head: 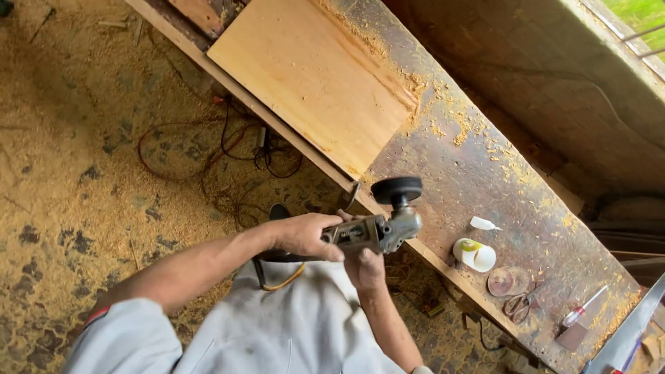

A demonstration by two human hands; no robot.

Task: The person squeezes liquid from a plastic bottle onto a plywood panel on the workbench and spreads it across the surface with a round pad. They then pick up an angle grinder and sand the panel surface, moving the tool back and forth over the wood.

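Grinder point(377, 230) is up in both my hands at the table point(485, 173) edge, black disc point(396, 189) on top, clear of the wood. Left hand point(305, 235) is clamped round the body, right hand point(366, 269) closed under it. Best practice: keep both grips firm, cord point(280, 280) behind me, disc away from the plywood point(312, 76) until it's level.

The grinder point(374, 232) is grey with a black disc. At its eleven o'clock lies a pale tan board point(312, 76); at three o'clock, a white cap point(475, 255).
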